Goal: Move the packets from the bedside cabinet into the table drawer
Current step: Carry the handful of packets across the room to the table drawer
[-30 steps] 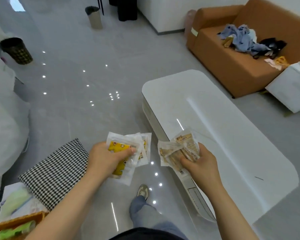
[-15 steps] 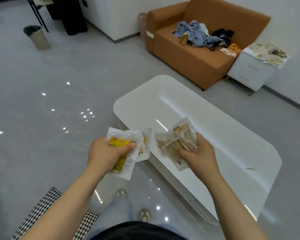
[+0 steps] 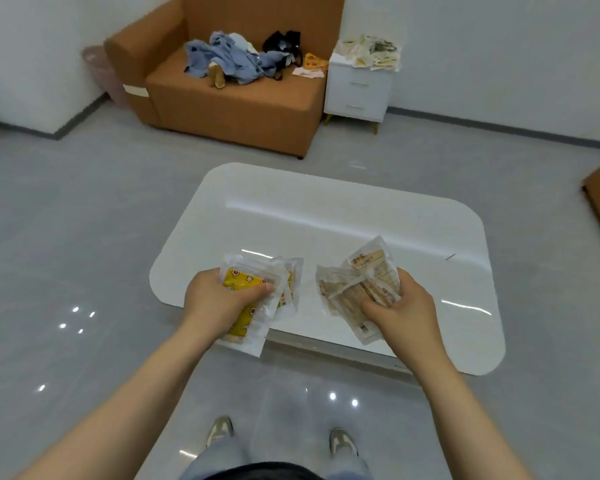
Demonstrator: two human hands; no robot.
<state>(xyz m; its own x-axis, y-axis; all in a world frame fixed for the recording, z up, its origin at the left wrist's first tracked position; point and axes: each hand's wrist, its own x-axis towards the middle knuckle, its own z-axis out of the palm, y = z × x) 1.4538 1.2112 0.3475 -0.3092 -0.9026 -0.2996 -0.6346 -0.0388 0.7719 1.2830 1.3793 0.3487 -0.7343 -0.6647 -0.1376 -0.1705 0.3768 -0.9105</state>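
Packets with yellow pictures [image 3: 243, 280] are in the left hand [image 3: 219, 303], low in the middle of the frame. The fingers curl under the little stack and the thumb presses on top, so the hand is grasping it tight. Just to the right, the right hand [image 3: 402, 310] is grasping the brown packets [image 3: 357, 289] the same way, with the thumb on top and the clear ends fanned out up and to the left. Both stacks are up in the air over the near edge of the white worktop [image 3: 326, 216], and the two stacks do not touch each other. The worktop is shiny, with round corners, and fills the middle of the frame. In the upper right stands the white bedside cabinet [image 3: 357, 91], well apart from the hands, with a heap of more packets [image 3: 371, 53] on its top. Just left of it is an orange sofa [image 3: 229, 109] with a pile of clothes [image 3: 229, 60] on the seat. The grey floor [image 3: 66, 220] shines with small spots of light. At the bottom of the frame are the person's two shoes [image 3: 219, 431], close to the worktop.
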